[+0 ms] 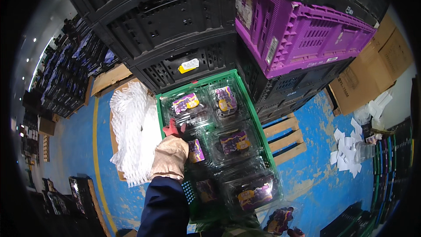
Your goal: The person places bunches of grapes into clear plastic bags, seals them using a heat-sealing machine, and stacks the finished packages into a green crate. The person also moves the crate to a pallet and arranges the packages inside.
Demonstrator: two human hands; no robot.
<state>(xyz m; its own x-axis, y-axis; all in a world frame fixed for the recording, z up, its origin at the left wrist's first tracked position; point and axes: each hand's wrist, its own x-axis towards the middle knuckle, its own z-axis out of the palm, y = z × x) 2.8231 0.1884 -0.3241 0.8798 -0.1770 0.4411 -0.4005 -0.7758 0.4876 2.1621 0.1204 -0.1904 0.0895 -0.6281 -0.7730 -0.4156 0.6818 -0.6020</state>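
My left hand (174,129), in a red glove with a tan sleeve cover above it, touches the near edge of a clear plastic clamshell (186,103) at the far left of a green plastic crate (260,128). Its fingers look spread, but whether they grip the edge is hidden. Several more labelled clamshells lie in the crate, among them one at the far right (225,99) and one at the near right (255,192). At the bottom edge, my right hand (296,232) shows only its fingertips, on a clear clamshell of dark grapes (279,220) outside the crate's near right corner.
Black crates (171,23) are stacked behind the green crate, with a purple crate (315,39) at the right. White foam netting (133,135) fills a cardboard box on the left. A wooden pallet (286,136), paper scraps (348,148) and cardboard boxes (365,75) are on the right.
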